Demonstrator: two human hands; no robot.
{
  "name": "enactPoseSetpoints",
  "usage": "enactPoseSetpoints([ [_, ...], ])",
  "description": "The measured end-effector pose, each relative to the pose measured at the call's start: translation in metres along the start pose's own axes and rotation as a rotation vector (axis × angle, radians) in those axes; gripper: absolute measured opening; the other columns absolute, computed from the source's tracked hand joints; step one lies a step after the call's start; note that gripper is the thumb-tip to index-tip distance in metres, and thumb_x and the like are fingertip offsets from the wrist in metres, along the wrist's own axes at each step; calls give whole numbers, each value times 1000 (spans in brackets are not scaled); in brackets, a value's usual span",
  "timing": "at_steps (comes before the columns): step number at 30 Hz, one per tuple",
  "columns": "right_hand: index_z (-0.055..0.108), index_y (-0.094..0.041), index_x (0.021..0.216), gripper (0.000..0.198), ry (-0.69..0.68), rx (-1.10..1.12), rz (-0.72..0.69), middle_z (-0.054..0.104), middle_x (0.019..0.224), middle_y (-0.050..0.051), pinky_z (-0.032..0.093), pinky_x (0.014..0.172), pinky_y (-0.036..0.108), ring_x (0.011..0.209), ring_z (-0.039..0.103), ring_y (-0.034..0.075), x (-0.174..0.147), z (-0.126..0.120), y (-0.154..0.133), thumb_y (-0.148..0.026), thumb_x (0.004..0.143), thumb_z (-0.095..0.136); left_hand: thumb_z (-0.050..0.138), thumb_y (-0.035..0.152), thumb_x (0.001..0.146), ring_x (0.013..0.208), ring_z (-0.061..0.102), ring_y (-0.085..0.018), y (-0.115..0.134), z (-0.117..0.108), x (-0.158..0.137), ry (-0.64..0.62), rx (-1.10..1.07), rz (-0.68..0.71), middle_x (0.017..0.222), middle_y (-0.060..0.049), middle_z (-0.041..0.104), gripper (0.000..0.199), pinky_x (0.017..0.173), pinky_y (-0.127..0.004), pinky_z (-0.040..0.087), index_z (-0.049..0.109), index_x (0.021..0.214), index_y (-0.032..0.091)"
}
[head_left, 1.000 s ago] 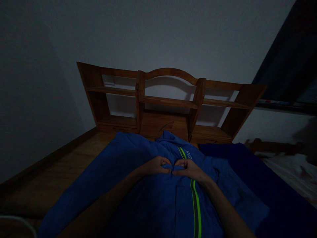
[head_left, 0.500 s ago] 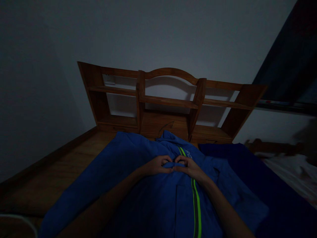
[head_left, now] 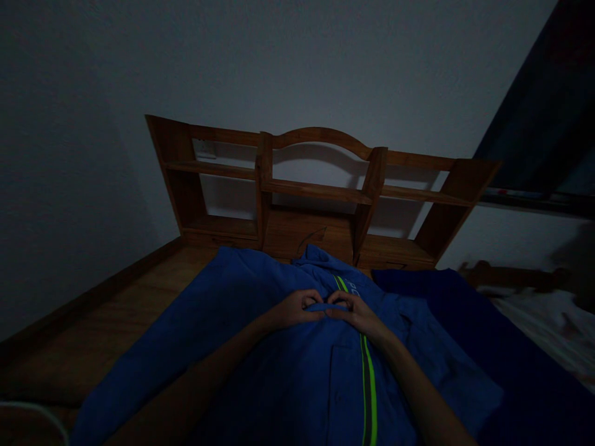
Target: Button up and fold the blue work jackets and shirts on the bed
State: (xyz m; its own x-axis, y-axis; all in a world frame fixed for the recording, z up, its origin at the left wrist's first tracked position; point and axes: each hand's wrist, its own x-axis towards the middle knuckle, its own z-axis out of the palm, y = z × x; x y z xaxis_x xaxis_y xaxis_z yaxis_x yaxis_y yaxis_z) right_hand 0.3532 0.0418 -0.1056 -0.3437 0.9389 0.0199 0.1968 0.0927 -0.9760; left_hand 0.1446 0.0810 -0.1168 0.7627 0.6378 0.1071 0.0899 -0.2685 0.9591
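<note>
A blue work jacket [head_left: 297, 365] is spread out in front of me, with a yellow-green and grey stripe [head_left: 369, 384] and pale lettering near its upper part. My left hand [head_left: 297, 308] pinches a fold of its cloth near the front edge. Close against it, my right hand [head_left: 356, 311] grips the same fold, thumb tips almost touching. Whatever small part lies between the fingers is hidden. The jacket's collar [head_left: 318, 255] points toward the headboard, and one sleeve [head_left: 446, 347] stretches out to the right.
A wooden headboard with shelves [head_left: 320, 192] stands against the wall at the far end. Bare wooden boards [head_left: 125, 310] show at left. Dark blue cloth [head_left: 488, 328] lies at right, beside pale bedding [head_left: 553, 322]. A dark curtain [head_left: 539, 111] hangs upper right. The room is dim.
Almost nothing differs. Both hands stay at the same fold of the jacket, with only a slight shift of the fingers.
</note>
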Motion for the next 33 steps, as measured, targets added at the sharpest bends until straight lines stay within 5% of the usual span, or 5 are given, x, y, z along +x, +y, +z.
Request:
enactPoseSetpoints([
  [6,63,-18,86,21,90,-46,-73,61,86,0,40,73,26,78,56,15,6,-11,4,-27,68,67,47,55,82,51,40,-8,19,-42,-2,452,392,-45,56,2,45,44,48,-19,27,60,79,14],
  [16,60,-18,81,17,366,-176,-116,61,86,2,41,75,29,83,55,20,15,-30,29,-27,67,59,69,56,63,77,57,-15,2,-63,-30,62,402,-111,83,-4,63,48,65,-21,41,63,87,14],
  [22,56,-21,104,31,406,-571,-204,59,97,4,41,83,33,90,54,20,14,-3,3,-25,73,55,78,50,52,73,54,-14,-30,-57,-21,72,256,-82,78,-3,58,54,63,-22,41,61,86,12],
  [27,58,-23,105,27,153,-700,-367,59,100,4,38,86,31,95,53,18,29,36,-41,-28,78,58,80,46,48,73,56,-16,-30,-60,-22,120,188,-168,80,-4,62,52,62,-23,40,64,83,12],
  [33,61,-17,82,25,-97,-312,-127,59,79,1,39,66,25,73,53,14,53,44,-12,-41,76,63,80,41,49,74,57,-16,-26,-72,-26,182,25,-231,83,-4,65,52,65,-23,41,65,91,12],
])
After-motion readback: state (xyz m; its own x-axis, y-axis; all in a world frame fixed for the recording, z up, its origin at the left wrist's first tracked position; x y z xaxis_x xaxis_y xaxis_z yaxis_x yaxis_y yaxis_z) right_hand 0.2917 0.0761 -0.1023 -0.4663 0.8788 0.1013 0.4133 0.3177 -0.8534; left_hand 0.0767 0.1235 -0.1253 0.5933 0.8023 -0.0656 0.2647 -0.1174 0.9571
